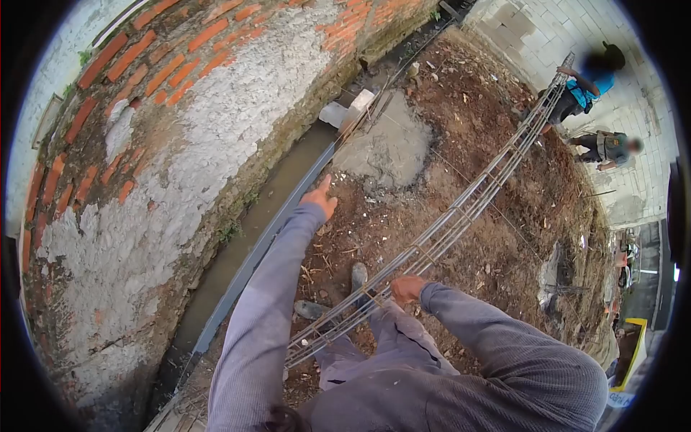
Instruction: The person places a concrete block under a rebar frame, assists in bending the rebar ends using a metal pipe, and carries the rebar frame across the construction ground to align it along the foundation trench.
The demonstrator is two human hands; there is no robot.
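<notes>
Right hand (409, 289) on rebar cage (475, 199)

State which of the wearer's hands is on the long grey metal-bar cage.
The bare right hand; the bare left hand is off the cage, finger extended.

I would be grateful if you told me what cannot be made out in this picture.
All in the head view:
- Near end of the steel cage: hidden behind the left sleeve.
- Bottom of the trench: hidden by murky water.
- Heads of the person in blue and the person below them in the picture: blurred.
- Blue lettering, lower right: too small to read.
</notes>
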